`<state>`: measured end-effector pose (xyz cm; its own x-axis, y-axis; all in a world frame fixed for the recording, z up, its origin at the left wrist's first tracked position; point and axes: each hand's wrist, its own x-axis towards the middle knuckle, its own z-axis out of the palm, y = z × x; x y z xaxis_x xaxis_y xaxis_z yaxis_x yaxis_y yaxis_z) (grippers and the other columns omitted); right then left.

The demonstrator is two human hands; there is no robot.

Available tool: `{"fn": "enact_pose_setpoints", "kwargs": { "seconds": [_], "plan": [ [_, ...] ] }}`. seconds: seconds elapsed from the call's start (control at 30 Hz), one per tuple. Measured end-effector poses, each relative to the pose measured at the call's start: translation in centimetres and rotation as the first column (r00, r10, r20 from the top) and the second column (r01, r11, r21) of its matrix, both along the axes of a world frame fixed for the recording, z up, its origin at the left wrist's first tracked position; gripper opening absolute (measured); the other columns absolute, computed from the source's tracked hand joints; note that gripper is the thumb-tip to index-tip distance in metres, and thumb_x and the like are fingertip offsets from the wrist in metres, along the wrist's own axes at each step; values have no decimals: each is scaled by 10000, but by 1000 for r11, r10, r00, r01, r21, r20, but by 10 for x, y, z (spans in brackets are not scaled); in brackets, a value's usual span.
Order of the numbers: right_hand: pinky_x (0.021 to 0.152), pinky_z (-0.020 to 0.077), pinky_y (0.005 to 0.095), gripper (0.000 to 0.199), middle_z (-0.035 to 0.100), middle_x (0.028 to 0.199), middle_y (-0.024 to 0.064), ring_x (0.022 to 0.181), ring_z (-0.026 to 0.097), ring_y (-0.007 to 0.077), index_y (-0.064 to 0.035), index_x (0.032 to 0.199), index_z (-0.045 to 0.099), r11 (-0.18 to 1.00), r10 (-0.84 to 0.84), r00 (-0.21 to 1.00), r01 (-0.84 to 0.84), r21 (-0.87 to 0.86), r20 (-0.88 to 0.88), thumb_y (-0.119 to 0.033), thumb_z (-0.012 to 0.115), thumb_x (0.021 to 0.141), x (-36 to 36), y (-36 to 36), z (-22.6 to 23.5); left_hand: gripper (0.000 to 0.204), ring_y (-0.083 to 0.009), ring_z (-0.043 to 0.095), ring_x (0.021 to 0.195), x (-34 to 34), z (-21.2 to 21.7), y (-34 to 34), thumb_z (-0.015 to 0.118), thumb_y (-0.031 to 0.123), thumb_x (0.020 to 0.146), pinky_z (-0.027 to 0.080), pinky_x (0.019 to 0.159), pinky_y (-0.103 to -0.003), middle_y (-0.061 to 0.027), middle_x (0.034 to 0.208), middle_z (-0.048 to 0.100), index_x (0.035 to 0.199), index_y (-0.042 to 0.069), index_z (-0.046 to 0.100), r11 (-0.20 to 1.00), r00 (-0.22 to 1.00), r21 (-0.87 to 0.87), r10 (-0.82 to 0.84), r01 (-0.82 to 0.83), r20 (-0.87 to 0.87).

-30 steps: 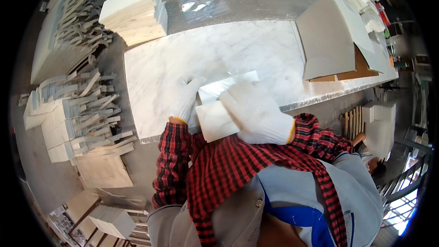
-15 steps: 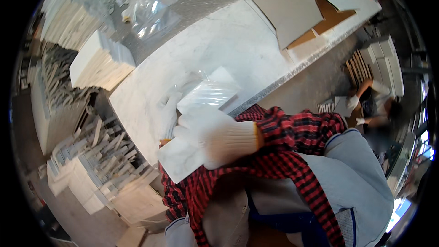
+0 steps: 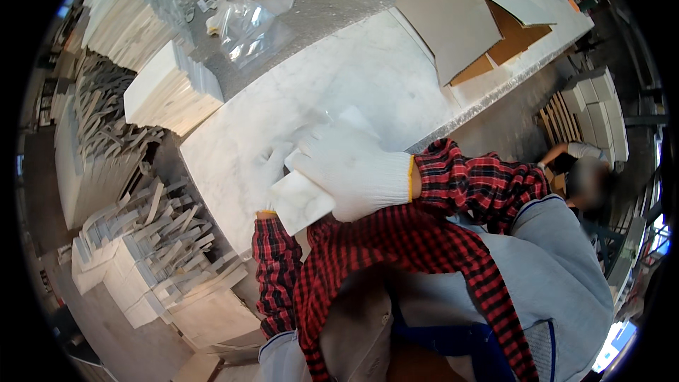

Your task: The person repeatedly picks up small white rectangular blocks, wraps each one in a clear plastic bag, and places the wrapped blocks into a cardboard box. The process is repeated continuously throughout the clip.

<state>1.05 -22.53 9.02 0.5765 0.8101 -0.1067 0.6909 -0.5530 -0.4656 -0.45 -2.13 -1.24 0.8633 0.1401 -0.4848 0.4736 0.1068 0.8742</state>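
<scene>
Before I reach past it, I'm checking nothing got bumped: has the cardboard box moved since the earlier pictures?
No. Judged against the marble-topped table, the cardboard box keeps its place toward the right end; the view itself has turned.

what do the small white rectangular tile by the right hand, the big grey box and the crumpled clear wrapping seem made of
Small white rectangular tile: probably smooth marble or similar stone, given faint grey veining; ceramic is possible.
Big grey box: likely matte cardboard, brown inside its open flaps.
Crumpled clear wrapping: apparently thin glossy plastic, see-through with bright highlights.
</scene>
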Motion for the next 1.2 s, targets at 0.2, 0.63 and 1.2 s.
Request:
{"fn": "enact_pose_setpoints", "kwargs": {
  "seconds": [0.2, 0.63, 1.2],
  "plan": [
    [895, 514, 470, 511, 636, 1114, 214, 1077, 626, 395, 0, 1105, 617, 999, -32, 996, 29, -32, -89, -126, 777, 637, 5, -10, 9, 203, -107, 633, 748, -2, -12, 9, 739, 185, 932, 490, 671, -262, -26, 865, 711, 1006, -2, 763, 996, 997, 88, -6, 13, -79],
    [912, 506, 493, 524, 563, 1178, 202, 1142, 575, 420, -16, 1128, 563, 995, -100, 995, 100, -21, 27, -93, 778, 656, 30, -27, -27, 258, -95, 618, 791, -3, -25, 3, 684, 225, 973, 486, 709, -258, -18, 876, 707, 1006, -23, 745, 998, 994, 47, 40, -45, 99],
    [935, 514, 480, 500, 583, 1170, 149, 1142, 558, 379, -47, 1133, 588, 998, -51, 995, 47, 52, 86, -45, 750, 660, 27, -21, -31, 267, -93, 602, 835, -1, -22, 8, 649, 243, 1027, 491, 748, -274, -29, 901, 696, 957, -10, 699, 997, 975, 59, -68, 57, 210]
  ]
}}
